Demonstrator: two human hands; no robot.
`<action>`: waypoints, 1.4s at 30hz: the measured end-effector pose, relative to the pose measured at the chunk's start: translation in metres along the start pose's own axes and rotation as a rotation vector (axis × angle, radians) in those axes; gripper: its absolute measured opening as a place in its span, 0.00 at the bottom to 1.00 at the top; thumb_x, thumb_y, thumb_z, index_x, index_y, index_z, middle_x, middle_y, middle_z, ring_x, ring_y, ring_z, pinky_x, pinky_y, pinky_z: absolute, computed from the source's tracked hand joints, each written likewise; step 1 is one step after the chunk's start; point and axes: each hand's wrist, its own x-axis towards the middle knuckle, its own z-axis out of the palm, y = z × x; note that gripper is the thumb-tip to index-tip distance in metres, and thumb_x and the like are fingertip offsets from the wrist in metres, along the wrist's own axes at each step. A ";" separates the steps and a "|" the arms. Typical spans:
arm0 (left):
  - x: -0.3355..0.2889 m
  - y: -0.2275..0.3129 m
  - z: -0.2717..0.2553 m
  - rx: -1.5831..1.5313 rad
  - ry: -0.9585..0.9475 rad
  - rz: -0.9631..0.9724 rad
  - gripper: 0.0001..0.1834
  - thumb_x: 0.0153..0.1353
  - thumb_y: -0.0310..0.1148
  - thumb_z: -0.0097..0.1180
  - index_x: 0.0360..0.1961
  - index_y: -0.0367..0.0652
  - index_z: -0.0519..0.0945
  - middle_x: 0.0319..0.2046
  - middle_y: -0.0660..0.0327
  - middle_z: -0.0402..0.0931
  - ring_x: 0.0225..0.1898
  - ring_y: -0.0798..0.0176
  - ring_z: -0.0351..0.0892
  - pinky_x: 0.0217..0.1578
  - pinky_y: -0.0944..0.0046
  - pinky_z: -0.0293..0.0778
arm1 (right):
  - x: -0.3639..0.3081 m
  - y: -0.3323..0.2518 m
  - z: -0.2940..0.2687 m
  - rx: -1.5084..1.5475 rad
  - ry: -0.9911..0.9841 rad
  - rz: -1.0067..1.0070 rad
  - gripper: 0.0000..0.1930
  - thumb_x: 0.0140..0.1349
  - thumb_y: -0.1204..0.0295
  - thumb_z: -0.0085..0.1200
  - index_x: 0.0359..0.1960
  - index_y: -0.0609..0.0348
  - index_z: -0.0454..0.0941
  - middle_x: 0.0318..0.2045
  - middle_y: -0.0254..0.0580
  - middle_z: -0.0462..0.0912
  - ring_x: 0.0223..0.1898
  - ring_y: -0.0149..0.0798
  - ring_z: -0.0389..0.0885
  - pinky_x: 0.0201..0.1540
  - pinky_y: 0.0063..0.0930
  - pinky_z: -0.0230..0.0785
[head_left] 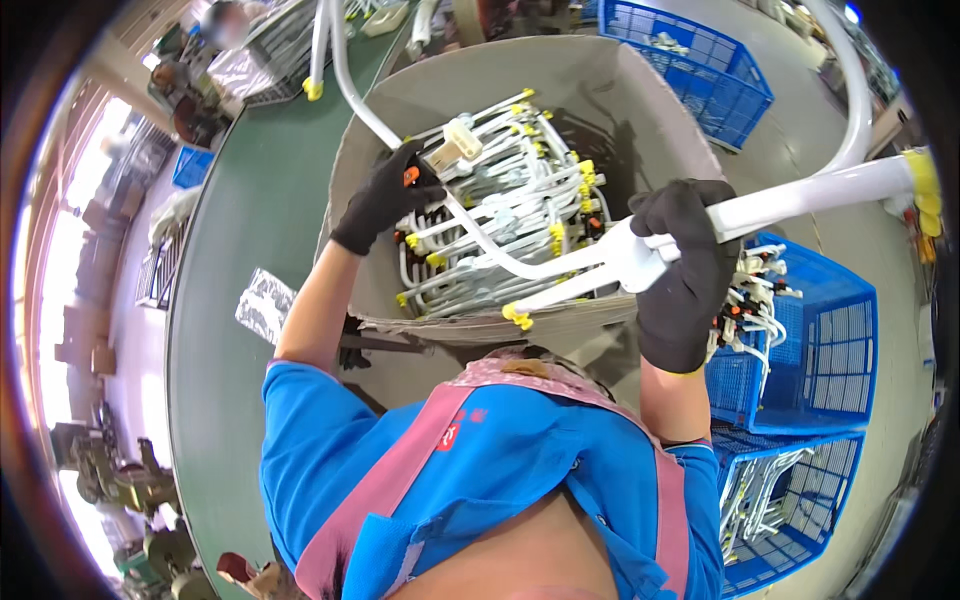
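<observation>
While bent over box | left hand fingers clamp connector; right hand fists tube

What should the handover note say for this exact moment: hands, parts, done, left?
Left hand: gloved, gripping the upper end of a bent white tube assembly near its beige connector.
Right hand: gloved, closed on the same assembly's thick white section.
Assembly is held above the cardboard box, not yet laid in.
Done: box already holds many stacked tubes with yellow caps.
Left: more tubes sit in the blue crates at the right.
</observation>
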 end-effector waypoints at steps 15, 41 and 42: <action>-0.007 -0.191 0.069 -0.175 0.007 -0.560 0.07 0.51 0.33 0.60 0.24 0.41 0.78 0.16 0.62 0.76 0.15 0.68 0.74 0.23 0.65 0.72 | -0.098 0.176 0.024 0.264 0.541 0.791 0.07 0.58 0.71 0.53 0.24 0.59 0.72 0.19 0.36 0.72 0.23 0.33 0.73 0.32 0.31 0.71; -0.031 -0.336 0.184 0.810 -0.386 -0.268 0.13 0.58 0.40 0.49 0.43 0.55 0.79 0.36 0.48 0.76 0.38 0.43 0.78 0.37 0.46 0.75 | -0.142 0.089 0.030 -0.721 -0.439 0.758 0.18 0.56 0.65 0.59 0.48 0.56 0.77 0.36 0.50 0.82 0.37 0.51 0.81 0.38 0.39 0.74; -0.029 -0.334 0.189 0.873 -0.456 -0.350 0.15 0.58 0.40 0.48 0.46 0.57 0.79 0.38 0.50 0.77 0.41 0.44 0.78 0.40 0.48 0.75 | -0.141 0.080 0.026 -0.707 -0.364 0.701 0.17 0.57 0.64 0.58 0.46 0.57 0.78 0.35 0.50 0.82 0.37 0.51 0.81 0.38 0.40 0.73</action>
